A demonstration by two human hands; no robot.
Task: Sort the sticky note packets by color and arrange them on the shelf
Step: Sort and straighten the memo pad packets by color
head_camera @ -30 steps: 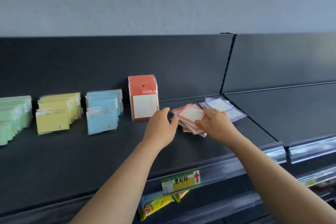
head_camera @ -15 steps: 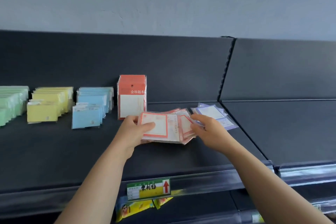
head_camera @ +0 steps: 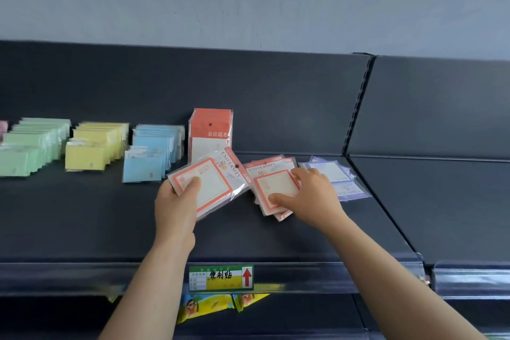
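My left hand (head_camera: 176,207) grips a small stack of red-bordered sticky note packets (head_camera: 212,182), tilted and lifted just off the dark shelf (head_camera: 82,218). My right hand (head_camera: 306,196) pinches the top packet of a loose red-bordered pile (head_camera: 271,182) lying flat on the shelf. To its right lie purple packets (head_camera: 335,174), partly hidden by my right hand. An upright row of red packets (head_camera: 211,132) leans against the back panel behind my left hand. Further left stand sorted rows: blue (head_camera: 150,154), yellow (head_camera: 93,146) and green (head_camera: 30,146).
A pink edge (head_camera: 3,127) shows at the far left. The shelf front carries a green and yellow price label (head_camera: 220,277) with a red arrow. Yellow snack bags (head_camera: 209,305) hang below. A vertical divider (head_camera: 358,105) separates the neighbouring shelf bay (head_camera: 441,201) on the right.
My left hand has drawn its red-bordered packets away from the pile, leftward and tilted. My right hand has closed on the top packet of the remaining pile. The camera moved closer.
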